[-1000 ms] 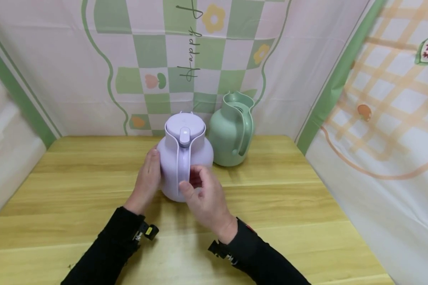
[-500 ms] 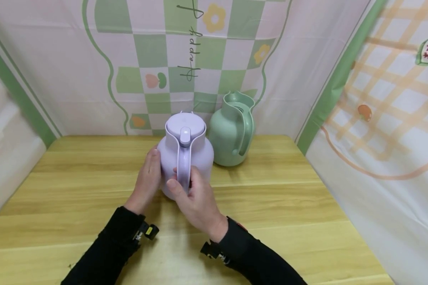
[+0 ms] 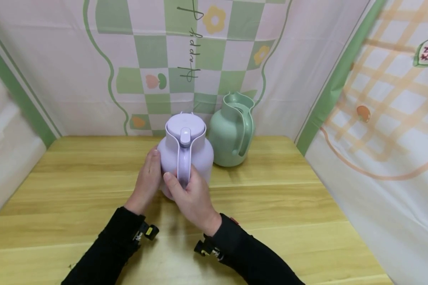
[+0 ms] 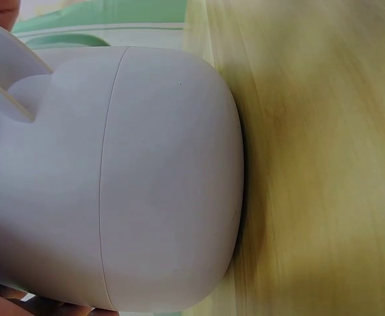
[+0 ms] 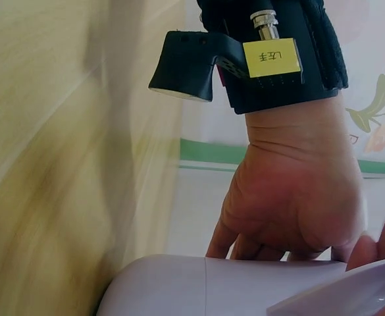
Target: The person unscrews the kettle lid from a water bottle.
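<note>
A lavender thermos jug (image 3: 201, 152) stands upright on the wooden table, its lid in place and its handle (image 3: 184, 162) towards me. My right hand (image 3: 194, 200) holds the lower part of that handle, with the thumb on its left side; the curled fingers are partly hidden behind it. Against the jug's left side rests my left hand (image 3: 146, 182), its fingers lying along the body. The right wrist view shows the palm of the left hand (image 5: 297, 204), fingertips partly hidden by the jug. In the left wrist view the jug's base (image 4: 179, 178) meets the tabletop.
A green thermos jug (image 3: 224, 138) stands just behind and to the right of the lavender one, its handle towards the front right. Behind the wooden table (image 3: 289, 221) hangs a checked cloth (image 3: 185, 51). More cloth hangs at both sides.
My right hand has moved left and closed round the lavender jug's handle, its thumb passing to the left side. The left hand and both jugs have stayed where they were.
</note>
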Demonstrator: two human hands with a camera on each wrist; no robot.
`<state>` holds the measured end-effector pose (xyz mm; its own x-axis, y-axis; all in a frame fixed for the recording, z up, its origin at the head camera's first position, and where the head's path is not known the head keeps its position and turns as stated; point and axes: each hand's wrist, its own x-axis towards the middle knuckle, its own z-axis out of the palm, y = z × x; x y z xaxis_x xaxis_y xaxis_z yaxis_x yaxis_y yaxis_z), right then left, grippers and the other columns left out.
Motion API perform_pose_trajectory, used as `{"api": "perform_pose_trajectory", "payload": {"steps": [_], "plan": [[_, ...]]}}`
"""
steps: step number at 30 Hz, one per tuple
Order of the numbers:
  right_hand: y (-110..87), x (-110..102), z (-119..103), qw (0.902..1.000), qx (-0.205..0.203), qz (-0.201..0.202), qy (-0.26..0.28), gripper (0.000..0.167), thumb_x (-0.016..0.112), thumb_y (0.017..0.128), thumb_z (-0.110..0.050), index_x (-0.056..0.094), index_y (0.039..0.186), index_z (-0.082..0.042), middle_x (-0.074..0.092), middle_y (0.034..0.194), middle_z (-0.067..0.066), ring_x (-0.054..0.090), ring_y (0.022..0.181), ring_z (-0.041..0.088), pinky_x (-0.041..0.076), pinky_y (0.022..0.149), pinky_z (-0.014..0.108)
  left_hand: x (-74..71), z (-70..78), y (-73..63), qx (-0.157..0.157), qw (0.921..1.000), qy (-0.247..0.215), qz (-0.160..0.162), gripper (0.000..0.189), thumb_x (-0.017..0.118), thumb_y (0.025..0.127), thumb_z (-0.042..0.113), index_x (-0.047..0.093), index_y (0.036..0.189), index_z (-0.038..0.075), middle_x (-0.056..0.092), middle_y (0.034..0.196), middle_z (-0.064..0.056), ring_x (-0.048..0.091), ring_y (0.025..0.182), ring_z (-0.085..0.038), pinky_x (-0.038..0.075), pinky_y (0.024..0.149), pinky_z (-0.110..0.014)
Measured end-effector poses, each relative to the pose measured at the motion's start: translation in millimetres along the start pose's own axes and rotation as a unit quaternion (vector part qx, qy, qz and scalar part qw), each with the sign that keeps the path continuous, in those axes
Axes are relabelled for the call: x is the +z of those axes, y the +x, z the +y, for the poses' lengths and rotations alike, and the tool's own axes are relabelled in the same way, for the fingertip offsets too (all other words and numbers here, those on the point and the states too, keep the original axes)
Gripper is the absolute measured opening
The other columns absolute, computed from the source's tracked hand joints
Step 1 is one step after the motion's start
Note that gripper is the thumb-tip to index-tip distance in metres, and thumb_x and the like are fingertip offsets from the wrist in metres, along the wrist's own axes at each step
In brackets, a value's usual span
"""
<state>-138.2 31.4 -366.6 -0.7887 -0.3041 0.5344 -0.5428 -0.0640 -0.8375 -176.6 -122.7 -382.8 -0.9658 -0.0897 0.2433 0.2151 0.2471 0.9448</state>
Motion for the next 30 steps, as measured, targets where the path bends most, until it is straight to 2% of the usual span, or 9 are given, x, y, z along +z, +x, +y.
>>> {"api": "perform_pose_trajectory", "payload": {"steps": [5,11,18,21,25,30], "plan": [[2.3,2.0,2.8,0.9996,-0.013,0.018,-0.016,0.013,0.061,0.105,-0.019,0.058,0.1,-0.007,0.061,0.077,0.006,0.061,0.07,0.014,0.054,0.065,0.029,-0.1,0.4,-0.4,-0.003,1.0,0.001,-0.006,0.067,0.019,0.112,0.055,0.032,0.163,0.015,0.041,0.16,-0.012,0.039,0.147,-0.028,0.028,0.124,-0.052],[3.3,4.5,6.2,0.9987,-0.003,0.049,-0.011,0.017,0.063,0.103,-0.02,0.06,0.095,-0.005,0.06,0.065,0.007,0.06,0.056,0.015,0.053,0.051,0.03,-0.2,0.6,-0.5,0.018,0.9998,-0.005,-0.012,0.062,0.02,0.113,0.05,0.035,0.162,0.015,0.046,0.154,-0.014,0.044,0.14,-0.029,0.031,0.121,-0.053],[3.3,5.5,8.1,0.997,-0.004,0.074,-0.024,0.019,0.061,0.104,-0.021,0.06,0.092,-0.007,0.057,0.057,0.005,0.057,0.049,0.013,0.048,0.046,0.029,-0.4,1.2,-2.7,0.014,0.9998,0.001,-0.016,0.063,0.021,0.113,0.051,0.031,0.164,0.014,0.041,0.16,-0.013,0.039,0.147,-0.028,0.027,0.125,-0.052],[3.2,5.5,9.0,0.9957,-0.009,0.085,-0.035,0.019,0.062,0.103,-0.02,0.06,0.091,-0.006,0.057,0.056,0.004,0.057,0.05,0.012,0.048,0.046,0.028,-0.6,2.2,-4.0,0.007,0.9997,0.007,-0.02,0.065,0.02,0.113,0.053,0.029,0.164,0.015,0.037,0.163,-0.012,0.035,0.151,-0.028,0.025,0.126,-0.052],[3.0,5.4,9.4,0.9937,-0.011,0.1,-0.05,0.018,0.063,0.102,-0.019,0.061,0.092,-0.004,0.056,0.059,0.002,0.059,0.058,0.012,0.05,0.055,0.027,-1.5,2.8,-5.2,-0.002,0.9994,0.009,-0.032,0.066,0.02,0.112,0.055,0.026,0.166,0.016,0.033,0.167,-0.011,0.031,0.155,-0.029,0.024,0.127,-0.053],[2.4,5.1,9.2,0.9921,-0.01,0.108,-0.064,0.019,0.064,0.101,-0.019,0.06,0.09,-0.004,0.056,0.057,0.002,0.058,0.056,0.011,0.048,0.056,0.026,-4.7,5.1,-4.1,-0.009,0.9988,0.023,-0.042,0.069,0.019,0.112,0.055,0.021,0.167,0.014,0.028,0.17,-0.013,0.027,0.157,-0.031,0.022,0.127,-0.054]]}}
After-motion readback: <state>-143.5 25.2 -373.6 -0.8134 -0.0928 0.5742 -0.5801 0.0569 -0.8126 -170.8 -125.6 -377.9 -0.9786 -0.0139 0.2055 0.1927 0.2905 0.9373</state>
